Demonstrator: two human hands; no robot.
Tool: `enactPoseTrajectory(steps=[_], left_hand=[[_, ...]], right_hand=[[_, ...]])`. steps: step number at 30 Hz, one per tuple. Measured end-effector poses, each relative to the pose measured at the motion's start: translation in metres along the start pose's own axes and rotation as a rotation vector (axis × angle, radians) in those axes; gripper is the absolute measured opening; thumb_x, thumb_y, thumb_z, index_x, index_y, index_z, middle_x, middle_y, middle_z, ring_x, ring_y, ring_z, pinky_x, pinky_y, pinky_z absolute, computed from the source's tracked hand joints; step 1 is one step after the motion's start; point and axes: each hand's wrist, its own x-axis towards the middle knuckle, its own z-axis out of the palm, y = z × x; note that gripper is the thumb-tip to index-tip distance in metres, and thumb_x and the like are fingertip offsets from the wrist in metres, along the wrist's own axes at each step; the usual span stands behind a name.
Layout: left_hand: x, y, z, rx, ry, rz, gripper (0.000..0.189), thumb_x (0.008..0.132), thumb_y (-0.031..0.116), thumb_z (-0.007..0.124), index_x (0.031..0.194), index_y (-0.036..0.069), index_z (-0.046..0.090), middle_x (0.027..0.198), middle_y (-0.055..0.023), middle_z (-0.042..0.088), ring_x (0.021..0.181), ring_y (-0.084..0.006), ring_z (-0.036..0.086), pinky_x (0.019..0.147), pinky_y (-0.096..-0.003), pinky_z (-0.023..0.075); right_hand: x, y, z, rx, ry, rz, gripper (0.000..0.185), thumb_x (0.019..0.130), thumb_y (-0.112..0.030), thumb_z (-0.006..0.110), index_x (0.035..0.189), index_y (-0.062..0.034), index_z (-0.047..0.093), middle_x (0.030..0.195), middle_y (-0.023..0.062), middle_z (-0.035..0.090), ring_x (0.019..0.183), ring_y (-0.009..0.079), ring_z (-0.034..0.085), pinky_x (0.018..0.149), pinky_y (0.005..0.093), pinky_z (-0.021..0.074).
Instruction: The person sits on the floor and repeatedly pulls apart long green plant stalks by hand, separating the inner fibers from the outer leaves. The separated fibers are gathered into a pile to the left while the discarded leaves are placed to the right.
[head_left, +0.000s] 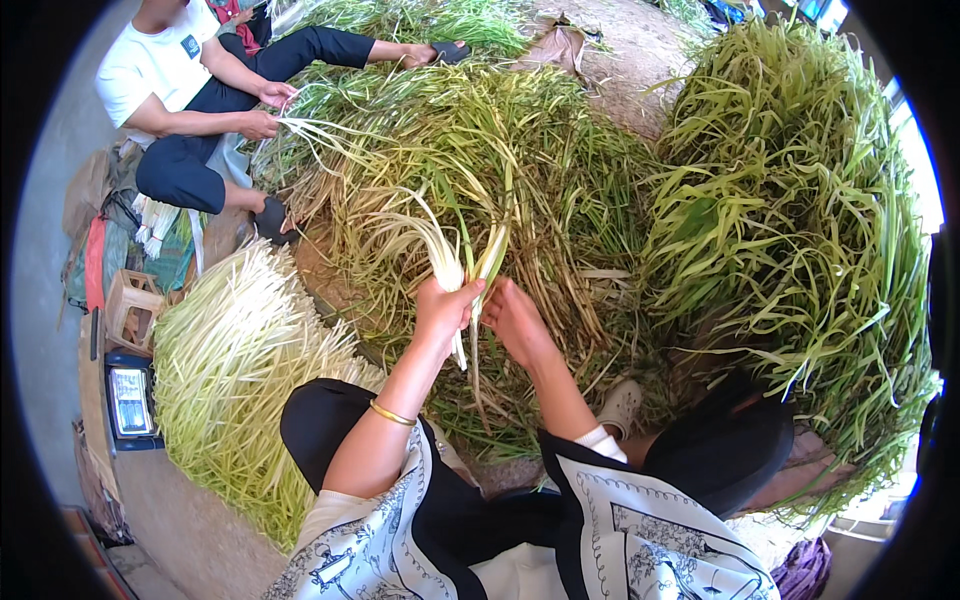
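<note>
A small bunch of pale leafy stalks (442, 259) is held in my left hand (444, 309), with the leaves fanning up and the white ends poking out below. Under that hand's thumb is also a greener stalk (491, 255), its brownish thin end (475, 367) hanging down. My right hand (517, 321) is just right of this stalk, fingers curled and fingertips close against it. Whether they pinch a leaf there is hidden. Beneath both hands spreads a heap of discarded green and yellow leaves (540, 195).
At left lies a large pile of cleaned pale stalks (232, 360), beside a digital scale (131, 397) and a plastic crate stool (135, 307). A tall stack of untrimmed leafy plants (780, 195) rises at right. Another person (161, 82) sits at upper left, holding white stalks (315, 131).
</note>
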Motion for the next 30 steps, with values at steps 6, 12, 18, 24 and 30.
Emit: enactPoseTrajectory(steps=[6,12,18,24,30], left_hand=[[0.0,-0.007,0.002,-0.214,0.044,-0.129,0.011,0.088,0.013,0.06,0.084,0.003,0.058,0.063,0.0003,0.054,0.045,-0.0028,0.042,0.036,-0.0183,0.0306],[0.002,-0.01,-0.003,-0.153,-0.089,-0.201,0.007,0.088,0.011,0.057,0.088,0.004,0.056,0.069,-0.0028,0.058,0.047,-0.0029,0.041,0.036,-0.0173,0.0309],[0.002,-0.005,-0.003,-0.295,-0.193,-0.26,0.016,0.09,0.021,0.059,0.089,0.006,0.052,0.067,0.0015,0.049,0.046,-0.0026,0.04,0.036,-0.0166,0.0301],[0.001,0.001,-0.009,-0.277,-0.251,-0.151,0.02,0.085,0.021,0.066,0.089,0.008,0.051,0.07,0.0009,0.052,0.044,-0.0023,0.04,0.036,-0.016,0.0299],[-0.001,0.002,-0.009,-0.061,-0.131,-0.11,0.018,0.087,0.019,0.064,0.091,0.004,0.056,0.068,0.0012,0.052,0.045,-0.0028,0.041,0.036,-0.0159,0.0295]], right_hand=[[0.017,0.008,-0.006,0.082,0.128,-0.091,0.016,0.096,-0.02,0.048,0.099,-0.0065,0.056,0.087,0.0021,0.061,0.074,0.0113,0.055,0.069,0.0266,0.0433],[0.022,0.008,-0.01,0.159,-0.047,0.142,0.03,0.091,-0.029,0.046,0.108,-0.0045,0.053,0.095,0.0069,0.059,0.089,0.0185,0.055,0.083,0.0368,0.0424],[0.025,-0.006,-0.009,0.157,-0.145,0.036,0.027,0.092,-0.02,0.044,0.11,-0.0001,0.051,0.101,0.0119,0.059,0.095,0.0236,0.056,0.09,0.0404,0.0418],[0.023,-0.004,0.0,0.304,-0.089,-0.013,0.019,0.093,-0.017,0.048,0.104,-0.0021,0.052,0.1,0.0096,0.058,0.096,0.0207,0.053,0.09,0.0398,0.0404],[0.016,-0.005,0.011,-0.017,0.095,-0.294,0.005,0.092,-0.005,0.05,0.098,-0.0047,0.05,0.088,0.0046,0.061,0.079,0.0164,0.058,0.085,0.0347,0.0431]])
